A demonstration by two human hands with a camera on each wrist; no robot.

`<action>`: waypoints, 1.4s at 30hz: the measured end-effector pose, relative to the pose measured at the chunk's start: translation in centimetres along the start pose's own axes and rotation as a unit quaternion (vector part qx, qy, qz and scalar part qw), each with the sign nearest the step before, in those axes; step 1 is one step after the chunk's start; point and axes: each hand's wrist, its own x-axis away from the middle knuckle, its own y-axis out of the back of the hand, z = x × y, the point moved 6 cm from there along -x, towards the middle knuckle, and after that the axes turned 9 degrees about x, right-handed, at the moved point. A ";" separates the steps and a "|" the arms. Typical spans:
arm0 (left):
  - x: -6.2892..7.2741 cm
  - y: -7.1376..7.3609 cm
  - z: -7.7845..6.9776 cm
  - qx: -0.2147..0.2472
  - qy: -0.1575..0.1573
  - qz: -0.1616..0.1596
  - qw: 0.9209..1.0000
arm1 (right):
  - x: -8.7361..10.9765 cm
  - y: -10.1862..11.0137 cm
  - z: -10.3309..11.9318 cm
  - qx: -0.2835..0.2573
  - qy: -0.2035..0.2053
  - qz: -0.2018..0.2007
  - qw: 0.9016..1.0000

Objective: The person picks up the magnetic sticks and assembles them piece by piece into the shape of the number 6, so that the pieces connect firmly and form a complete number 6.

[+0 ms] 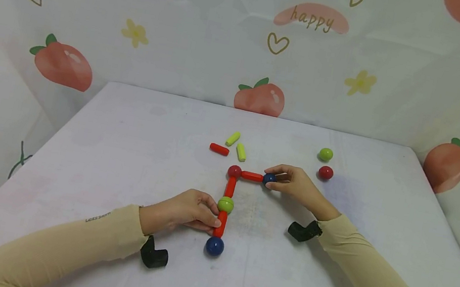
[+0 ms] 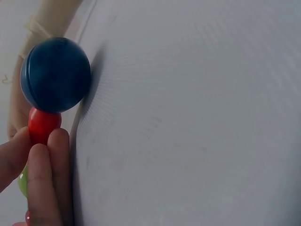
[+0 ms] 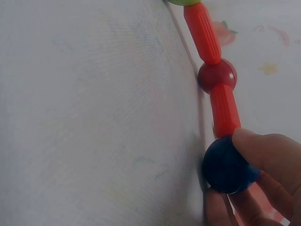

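On the table lies an L-shaped chain of red rods and coloured balls. My left hand [image 1: 187, 211] pinches the lower red rod [image 1: 220, 224], between the green ball [image 1: 226, 205] and a blue ball [image 1: 214, 246]. In the left wrist view that blue ball [image 2: 56, 75] sits beyond the fingertips. From the green ball another red rod [image 1: 230, 187] runs up to a dark red ball [image 1: 234, 171] at the corner. A third red rod [image 1: 252, 176] goes right to a second blue ball [image 3: 230, 165], which my right hand [image 1: 296, 186] holds between thumb and fingers.
Behind the chain lie a loose red rod [image 1: 219, 149] and two yellow-green rods [image 1: 233, 138], [image 1: 241, 152]. At the back right are a loose green ball [image 1: 326, 154] and a red ball [image 1: 325, 172]. A patterned cloth [image 1: 212, 32] hangs behind the white table [image 1: 144, 133].
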 end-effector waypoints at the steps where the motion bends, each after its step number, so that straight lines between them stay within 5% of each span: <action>1: 0.0 0.0 0.0 -0.002 0.001 0.000 1.000 | 0.0 0.0 0.0 -0.001 -0.001 0.000 1.000; 10: 0.4 0.8 -0.6 -0.075 -0.027 -0.003 0.997 | -0.3 -0.3 0.1 0.002 -0.005 0.002 1.000; 17: 0.5 1.4 -2.2 -0.118 -0.108 -0.063 0.985 | -0.3 -0.1 0.1 0.009 -0.004 0.001 1.000; 22: 0.2 1.0 -2.8 -0.126 -0.149 -0.066 0.979 | -0.2 0.0 0.1 0.009 0.001 -0.001 1.000; 42: -0.6 0.2 -3.2 -0.158 -0.140 -0.056 0.976 | -0.2 0.0 -0.1 0.003 -0.001 -0.001 1.000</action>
